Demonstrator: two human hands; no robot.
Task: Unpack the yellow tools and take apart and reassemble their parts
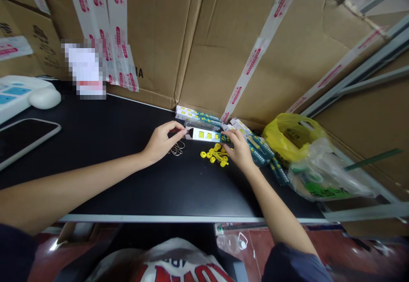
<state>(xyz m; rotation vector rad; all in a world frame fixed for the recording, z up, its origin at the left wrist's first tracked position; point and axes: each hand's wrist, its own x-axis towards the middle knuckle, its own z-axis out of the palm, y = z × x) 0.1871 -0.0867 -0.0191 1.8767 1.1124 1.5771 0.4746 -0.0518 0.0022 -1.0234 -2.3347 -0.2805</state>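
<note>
A long narrow box (207, 135), white and dark green with yellow characters, is held level between my two hands above the black table (191, 192). My left hand (162, 140) pinches the flap at its left end, where the box appears open. Around the right end, the fingers and thumb of my right hand (239, 146) are closed. Below the box lie several yellow plastic pieces (214, 156) with round ends. Bent metal wire hooks (177, 149) rest beside my left fingertips. Just behind the held box is a clear plastic case (203, 125), partly hidden.
Similar boxes lie stacked at the back (195, 115) and piled on the right (259, 145). Beyond them sit a yellow plastic bag (281, 139) and a clear bag (329, 177). At left are a phone-like device (28, 137) and white equipment (41, 96). Large cardboard boxes (159, 39) wall the back.
</note>
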